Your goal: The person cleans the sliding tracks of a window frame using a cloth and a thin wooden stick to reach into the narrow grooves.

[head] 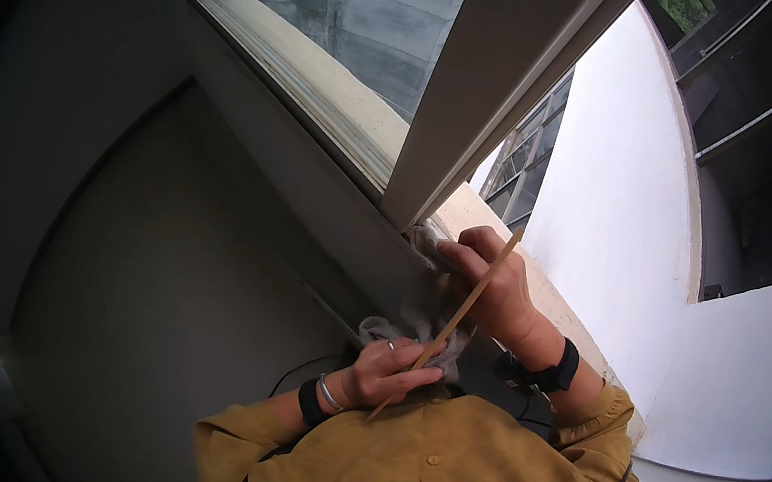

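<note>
My left hand (393, 370) is close to my chest, with a thin wooden stick (462, 307) gripped between its fingers. The same hand also holds a bunched part of a grey cloth (375, 329). Slanting up to the right, the stick crosses in front of my right hand (500, 291). My right hand presses another part of grey cloth (423, 244) into the corner at the foot of the window frame's upright (475, 100). Its fingertips are partly hidden by the cloth, and whether both cloth parts are one piece I cannot tell.
A glass pane (355, 20) fills the window left of the upright. To the right the window is open above an outer ledge (565, 313), facing a white wall (618, 175). A dark wall (175, 251) lies below the sill. Dark cables (297, 373) hang near my waist.
</note>
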Demonstrator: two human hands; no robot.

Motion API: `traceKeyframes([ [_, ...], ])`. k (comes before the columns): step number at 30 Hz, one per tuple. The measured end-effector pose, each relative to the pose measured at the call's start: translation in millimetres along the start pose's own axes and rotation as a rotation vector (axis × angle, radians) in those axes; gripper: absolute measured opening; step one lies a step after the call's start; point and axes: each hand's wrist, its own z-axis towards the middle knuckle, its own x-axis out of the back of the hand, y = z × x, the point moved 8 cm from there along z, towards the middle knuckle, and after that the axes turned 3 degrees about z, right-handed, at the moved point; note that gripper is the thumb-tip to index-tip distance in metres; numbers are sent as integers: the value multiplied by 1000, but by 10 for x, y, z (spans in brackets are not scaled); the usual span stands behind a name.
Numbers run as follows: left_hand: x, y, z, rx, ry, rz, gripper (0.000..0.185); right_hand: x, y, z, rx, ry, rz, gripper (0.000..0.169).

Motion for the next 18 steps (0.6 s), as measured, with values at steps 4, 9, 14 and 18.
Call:
traceKeyframes([
  [4, 174, 99, -21, -16, 88, 137, 23, -180, -424, 215, 383, 9, -187, 33],
  [9, 194, -37, -33, 89, 86, 154, 22, -400, -53, 181, 387, -90, -233, 32],
  [14, -91, -20, -90, 77, 7, 10, 22, -567, 733, -326, -213, -417, 205, 32],
  [18, -181, 14, 46, 98, 46, 55, 25, -72, 624, -506, -208, -214, 150, 47],
])
